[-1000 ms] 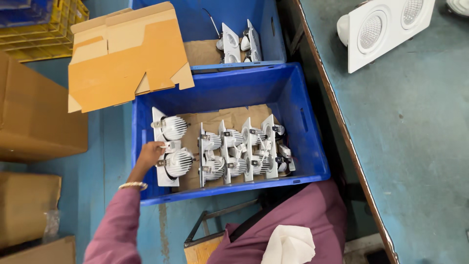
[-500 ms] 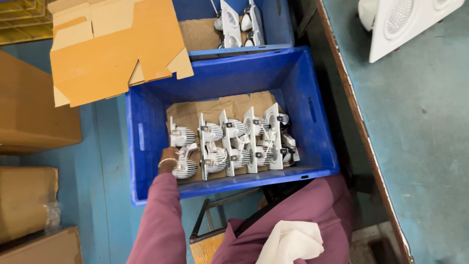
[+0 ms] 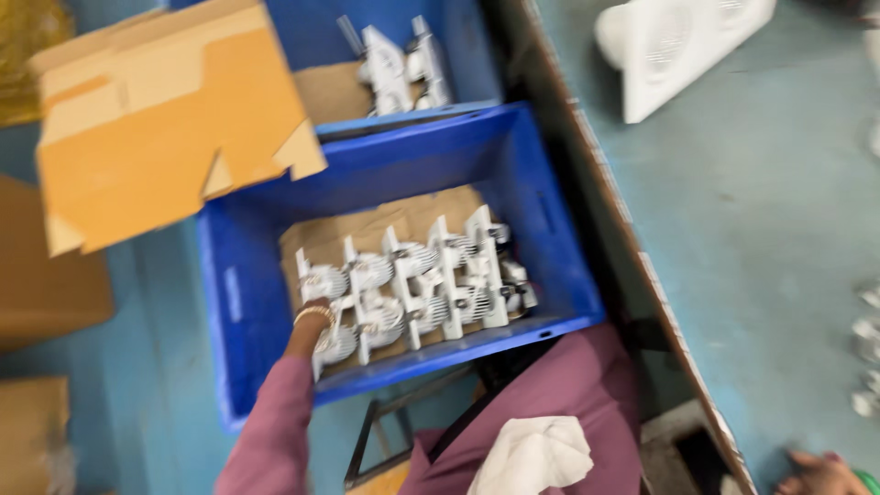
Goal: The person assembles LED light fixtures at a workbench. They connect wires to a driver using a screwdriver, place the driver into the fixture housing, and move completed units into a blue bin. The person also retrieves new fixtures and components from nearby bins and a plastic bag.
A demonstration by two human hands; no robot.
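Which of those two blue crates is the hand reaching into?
The nearer blue crate, holding the long row of white fixtures; the left hand is inside it.

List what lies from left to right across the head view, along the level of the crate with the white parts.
Brown cardboard box → blue crate → left hand reaching among the white finned light parts → dark table edge → grey-blue tabletop → small blurred metal bits.
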